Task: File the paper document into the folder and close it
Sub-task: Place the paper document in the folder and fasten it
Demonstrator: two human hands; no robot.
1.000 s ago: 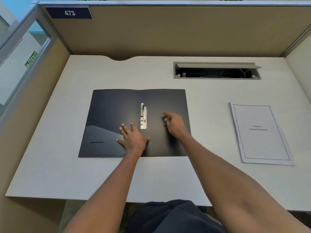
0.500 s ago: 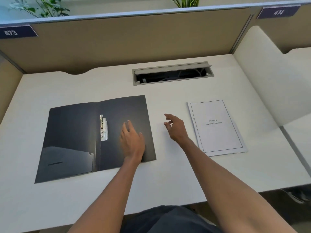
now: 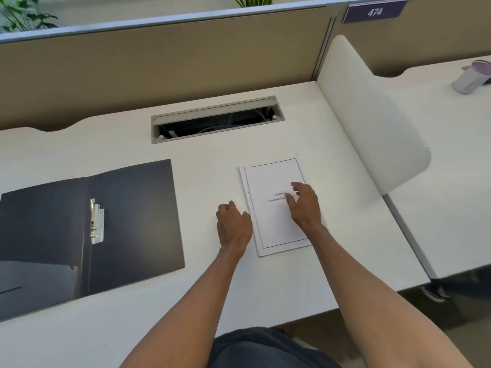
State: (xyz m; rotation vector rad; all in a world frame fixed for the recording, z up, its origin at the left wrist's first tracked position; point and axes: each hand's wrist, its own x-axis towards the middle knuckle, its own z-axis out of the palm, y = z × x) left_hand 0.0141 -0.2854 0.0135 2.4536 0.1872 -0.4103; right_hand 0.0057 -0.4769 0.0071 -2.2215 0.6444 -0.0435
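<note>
A black folder [image 3: 132,221] lies open and flat on the left of the white desk [image 3: 202,160], its metal clip [image 3: 96,221] along the spine. A white paper document [image 3: 271,229] with a framed title page lies to its right. My right hand [image 3: 305,205] hovers over the middle of the document with fingers spread, hiding part of the title. My left hand [image 3: 233,224] rests on the desk just left of the document's edge, fingers loosely curled and holding nothing.
A grey cable hatch [image 3: 216,119] stands open at the back of the desk. Tan partition walls close the back. A white curved divider [image 3: 372,123] borders the right side; a pale pouch [image 3: 469,78] lies on the neighbouring desk.
Both hands left the folder and moved right to the document. The view swung right, so the folder now sits at the left edge.
</note>
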